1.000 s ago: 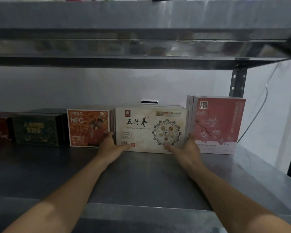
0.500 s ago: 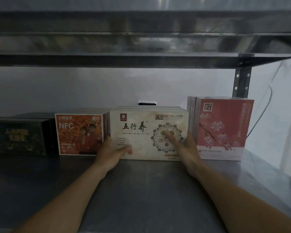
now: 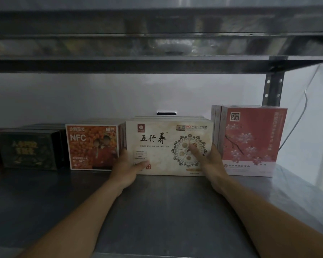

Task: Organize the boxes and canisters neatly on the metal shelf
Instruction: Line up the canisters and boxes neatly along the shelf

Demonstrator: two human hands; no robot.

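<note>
Matte cream box (image 3: 164,146) on brushed-steel shelf (image 3: 157,211)

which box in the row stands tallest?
The pink cherry-blossom box at the right end. Its top edge rises above the cream box beside it; the orange NFC box and dark green box sit lower.

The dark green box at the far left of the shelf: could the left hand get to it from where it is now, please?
Probably yes. The left hand rests on the cream box; the shelf in front of the orange NFC box and the dark green box lies bare.
</note>
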